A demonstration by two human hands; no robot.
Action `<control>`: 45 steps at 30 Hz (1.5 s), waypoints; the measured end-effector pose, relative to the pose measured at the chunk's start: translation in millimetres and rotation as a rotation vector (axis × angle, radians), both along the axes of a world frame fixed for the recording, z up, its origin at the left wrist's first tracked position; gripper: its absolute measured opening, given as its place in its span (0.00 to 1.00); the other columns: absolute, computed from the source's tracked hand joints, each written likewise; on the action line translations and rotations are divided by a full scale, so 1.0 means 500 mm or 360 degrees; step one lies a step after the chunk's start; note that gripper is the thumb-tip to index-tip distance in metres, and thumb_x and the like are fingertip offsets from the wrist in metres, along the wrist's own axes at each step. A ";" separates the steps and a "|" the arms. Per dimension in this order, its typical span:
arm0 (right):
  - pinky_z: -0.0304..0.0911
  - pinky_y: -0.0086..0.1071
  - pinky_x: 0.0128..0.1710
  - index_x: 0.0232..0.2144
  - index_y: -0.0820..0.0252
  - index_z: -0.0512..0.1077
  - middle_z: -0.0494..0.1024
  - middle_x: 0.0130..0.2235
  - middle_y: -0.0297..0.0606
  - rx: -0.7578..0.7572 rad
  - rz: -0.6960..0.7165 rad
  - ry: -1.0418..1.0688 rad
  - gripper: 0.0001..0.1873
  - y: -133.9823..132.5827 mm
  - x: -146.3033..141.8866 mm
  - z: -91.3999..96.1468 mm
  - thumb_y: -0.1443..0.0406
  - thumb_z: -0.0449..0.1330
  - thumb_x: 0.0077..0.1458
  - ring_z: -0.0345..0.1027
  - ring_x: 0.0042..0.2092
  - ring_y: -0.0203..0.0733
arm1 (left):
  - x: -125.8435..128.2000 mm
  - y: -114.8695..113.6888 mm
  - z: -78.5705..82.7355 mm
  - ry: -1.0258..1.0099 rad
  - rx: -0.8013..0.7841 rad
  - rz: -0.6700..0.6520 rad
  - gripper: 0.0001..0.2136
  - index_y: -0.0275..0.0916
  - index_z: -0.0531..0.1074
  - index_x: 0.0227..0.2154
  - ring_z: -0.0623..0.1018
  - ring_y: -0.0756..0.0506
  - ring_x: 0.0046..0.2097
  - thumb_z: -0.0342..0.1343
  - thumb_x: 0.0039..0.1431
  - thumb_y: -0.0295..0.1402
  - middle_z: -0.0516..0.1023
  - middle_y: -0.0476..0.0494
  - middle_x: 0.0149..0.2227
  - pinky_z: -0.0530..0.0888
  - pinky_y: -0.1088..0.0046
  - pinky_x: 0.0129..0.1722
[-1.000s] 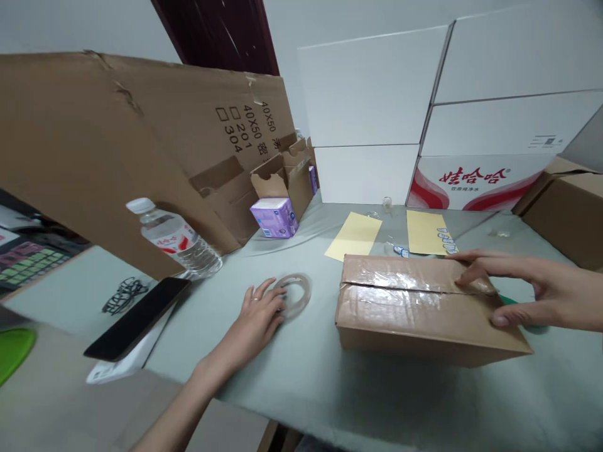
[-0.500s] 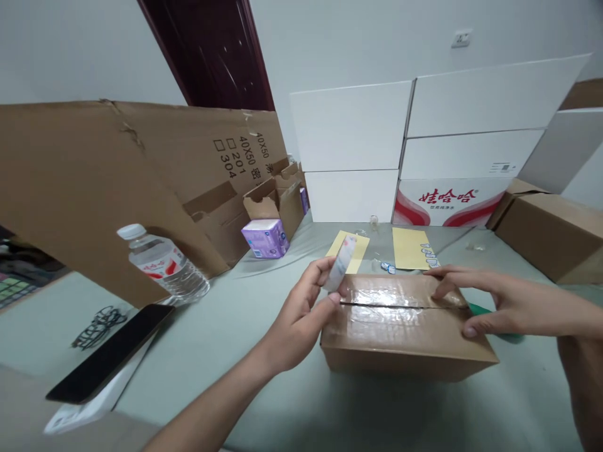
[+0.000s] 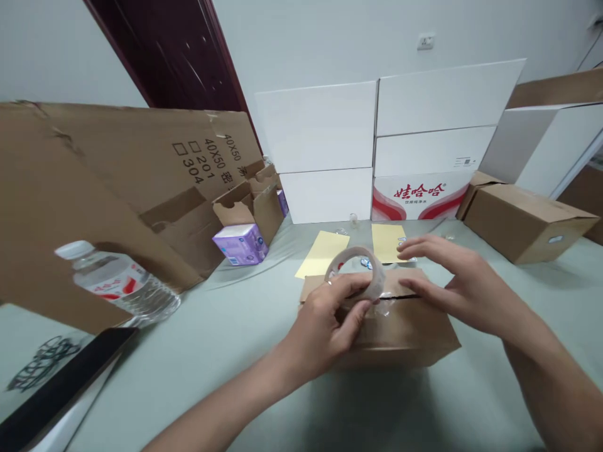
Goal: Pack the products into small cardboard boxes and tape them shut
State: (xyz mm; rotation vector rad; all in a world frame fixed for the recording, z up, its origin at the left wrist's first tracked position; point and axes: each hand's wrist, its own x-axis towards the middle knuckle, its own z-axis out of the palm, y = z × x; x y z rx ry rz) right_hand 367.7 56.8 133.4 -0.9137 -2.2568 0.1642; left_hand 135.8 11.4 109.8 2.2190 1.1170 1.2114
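Tape roll (image 3: 358,273), clear, held up in the left hand (image 3: 320,326) just above the top of the brown cardboard box (image 3: 409,336), at the middle of the grey-green table (image 3: 226,339). Left fingers and thumb closed round the roll's lower rim. Right hand (image 3: 452,285) open, fingers spread, holding nothing, over the right part of the box top with its fingertips close to the roll; cannot tell if it touches box or tape.

Changes: one second ago the roll lay flat on the table under the left hand. Half a second ago it was lifted, edge-on, at the box's left end. Now it is turned so the hole faces the camera and sits over the taped seam. The right hand was pressed flat on the box's right end; now it has come up and in toward the roll. The view has swung right, so the water bottle (image 3: 117,285) and black phone (image 3: 61,389) sit further left.

Writing: flattened cardboard sheet (image 3: 141,157) at left printed "40X50", "201", "304" with tick boxes. White and red carton (image 3: 419,191) at the back wall carries red Chinese characters, 娃哈哈; smaller print unreadable. Bottle label is red and white, text too small to read. Purple tissue pack (image 3: 240,243) lettering is blurred. Two yellow sheets (image 3: 323,253) lie behind the box.
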 end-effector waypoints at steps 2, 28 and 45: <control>0.70 0.34 0.37 0.43 0.58 0.69 0.78 0.40 0.42 0.0225 0.0017 0.0139 0.12 -0.020 -0.028 -0.003 0.57 0.59 0.61 0.74 0.41 0.43 | 0.002 0.001 -0.005 0.0059 0.0102 0.0032 0.09 0.40 0.73 0.44 0.79 0.46 0.45 0.53 0.62 0.27 0.82 0.44 0.42 0.75 0.70 0.46; 0.65 0.29 0.30 0.31 0.56 0.67 0.76 0.28 0.34 0.0298 0.0112 0.0226 0.06 -0.034 -0.079 -0.021 0.71 0.58 0.59 0.72 0.30 0.37 | 0.003 0.004 -0.014 0.0186 0.0388 0.0100 0.09 0.38 0.71 0.44 0.81 0.42 0.45 0.52 0.63 0.26 0.82 0.38 0.43 0.76 0.65 0.45; 0.60 0.25 0.23 0.22 0.56 0.64 0.69 0.22 0.28 -0.0147 0.0035 0.0480 0.09 -0.023 -0.070 -0.014 0.69 0.57 0.53 0.64 0.24 0.32 | -0.009 0.001 -0.003 0.0213 0.0284 0.0099 0.06 0.40 0.70 0.39 0.72 0.42 0.48 0.52 0.62 0.24 0.74 0.41 0.42 0.71 0.63 0.48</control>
